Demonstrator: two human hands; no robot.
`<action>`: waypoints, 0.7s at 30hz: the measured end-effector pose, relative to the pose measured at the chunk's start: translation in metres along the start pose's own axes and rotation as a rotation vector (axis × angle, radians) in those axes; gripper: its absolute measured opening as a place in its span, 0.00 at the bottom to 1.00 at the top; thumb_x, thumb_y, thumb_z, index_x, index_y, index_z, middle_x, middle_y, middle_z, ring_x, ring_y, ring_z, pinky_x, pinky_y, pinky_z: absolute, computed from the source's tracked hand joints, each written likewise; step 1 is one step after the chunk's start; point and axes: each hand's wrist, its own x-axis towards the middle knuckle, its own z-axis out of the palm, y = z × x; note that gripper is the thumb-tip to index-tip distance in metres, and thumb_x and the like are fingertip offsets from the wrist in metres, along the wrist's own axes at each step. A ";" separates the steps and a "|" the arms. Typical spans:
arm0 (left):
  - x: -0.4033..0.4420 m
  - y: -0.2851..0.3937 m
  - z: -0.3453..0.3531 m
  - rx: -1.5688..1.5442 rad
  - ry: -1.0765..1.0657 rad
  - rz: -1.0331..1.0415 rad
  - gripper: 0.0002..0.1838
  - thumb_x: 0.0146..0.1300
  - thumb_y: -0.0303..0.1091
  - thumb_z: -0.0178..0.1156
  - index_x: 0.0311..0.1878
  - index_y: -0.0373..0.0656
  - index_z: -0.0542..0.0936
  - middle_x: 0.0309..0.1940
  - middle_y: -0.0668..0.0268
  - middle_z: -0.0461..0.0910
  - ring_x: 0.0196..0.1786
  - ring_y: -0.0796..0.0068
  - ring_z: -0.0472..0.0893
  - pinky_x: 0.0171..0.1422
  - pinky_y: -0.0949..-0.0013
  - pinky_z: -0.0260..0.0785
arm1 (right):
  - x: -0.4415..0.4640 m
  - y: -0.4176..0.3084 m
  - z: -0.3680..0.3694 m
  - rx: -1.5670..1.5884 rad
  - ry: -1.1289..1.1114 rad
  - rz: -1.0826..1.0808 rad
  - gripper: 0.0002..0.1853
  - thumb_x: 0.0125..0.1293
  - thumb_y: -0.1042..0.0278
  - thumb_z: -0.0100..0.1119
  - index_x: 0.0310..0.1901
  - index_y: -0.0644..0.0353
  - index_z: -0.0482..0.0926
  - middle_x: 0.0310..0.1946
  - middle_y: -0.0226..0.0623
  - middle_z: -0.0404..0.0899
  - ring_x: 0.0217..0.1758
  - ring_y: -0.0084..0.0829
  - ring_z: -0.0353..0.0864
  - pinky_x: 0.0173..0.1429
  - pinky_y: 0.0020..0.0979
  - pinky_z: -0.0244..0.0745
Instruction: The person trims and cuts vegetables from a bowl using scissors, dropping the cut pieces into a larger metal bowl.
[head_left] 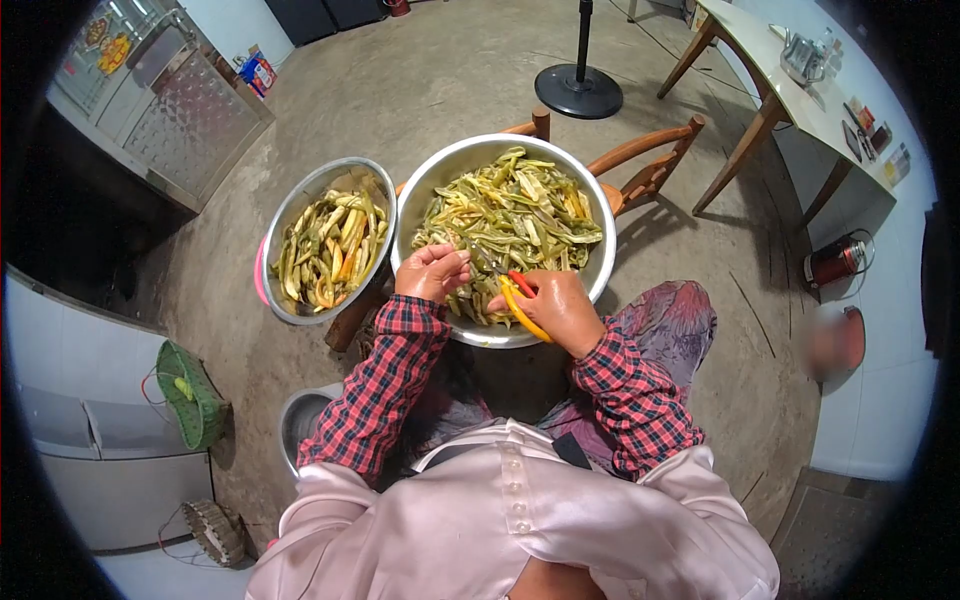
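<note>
Shirt [480, 510]: pale, buttoned.
Scissors [514, 303]: over the large basin's near edge, the right hand [566, 312] clasped round the handles.
Left hand [432, 272]: fingertips together by the blades; whether they pinch a piece, I cannot tell.
Large basin [603, 235]: heaped vegetable strips [500, 205], many split; much looks done.
Smaller basin [345, 172]: thicker pieces [335, 235], done or left unclear, beyond the large basin's left edge.

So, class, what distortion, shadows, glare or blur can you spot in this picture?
Head view: wide-angle bending slants the table, black fills the corners; head view: shadows darken the floor near the chair; head view: the large bowl glints; head view: a patch below the red flask is blurred.
</note>
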 end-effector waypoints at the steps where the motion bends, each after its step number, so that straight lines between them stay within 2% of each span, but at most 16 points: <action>1: -0.001 0.001 -0.001 0.011 -0.011 0.001 0.14 0.59 0.23 0.65 0.47 0.35 0.72 0.33 0.62 0.81 0.30 0.75 0.81 0.36 0.74 0.78 | 0.001 0.001 0.000 0.000 0.005 -0.002 0.24 0.51 0.46 0.71 0.26 0.64 0.82 0.19 0.52 0.77 0.24 0.50 0.79 0.30 0.42 0.73; 5: 0.001 -0.002 -0.007 0.037 -0.028 0.009 0.15 0.60 0.23 0.65 0.47 0.35 0.72 0.34 0.61 0.82 0.30 0.74 0.81 0.36 0.74 0.79 | 0.002 0.010 0.007 -0.011 -0.004 0.019 0.26 0.51 0.44 0.71 0.23 0.65 0.81 0.18 0.52 0.75 0.23 0.51 0.78 0.28 0.41 0.71; 8: -0.002 0.003 -0.010 0.043 -0.034 0.013 0.14 0.59 0.23 0.66 0.45 0.33 0.74 0.33 0.62 0.81 0.31 0.75 0.81 0.38 0.74 0.78 | 0.005 0.025 0.014 0.019 0.001 0.065 0.29 0.52 0.41 0.71 0.22 0.67 0.80 0.16 0.53 0.73 0.18 0.48 0.74 0.26 0.40 0.69; 14: 0.000 -0.001 -0.023 0.047 -0.039 -0.025 0.15 0.59 0.22 0.65 0.49 0.31 0.75 0.33 0.63 0.81 0.31 0.76 0.81 0.37 0.74 0.78 | 0.012 0.029 -0.001 0.068 0.003 0.125 0.34 0.54 0.38 0.69 0.18 0.70 0.78 0.12 0.51 0.69 0.12 0.38 0.65 0.24 0.37 0.65; 17: 0.003 -0.002 -0.027 0.022 -0.039 -0.040 0.16 0.59 0.22 0.65 0.50 0.31 0.75 0.34 0.64 0.81 0.32 0.76 0.80 0.36 0.75 0.76 | 0.011 0.031 -0.001 0.049 -0.010 0.124 0.26 0.57 0.47 0.70 0.27 0.70 0.83 0.10 0.36 0.60 0.17 0.20 0.58 0.22 0.31 0.59; 21: 0.011 -0.007 -0.042 0.018 -0.048 -0.030 0.16 0.60 0.22 0.65 0.51 0.32 0.75 0.36 0.64 0.81 0.33 0.76 0.80 0.36 0.74 0.75 | 0.014 0.044 0.001 0.110 0.018 0.137 0.27 0.58 0.46 0.69 0.27 0.71 0.83 0.10 0.38 0.63 0.17 0.19 0.60 0.23 0.31 0.61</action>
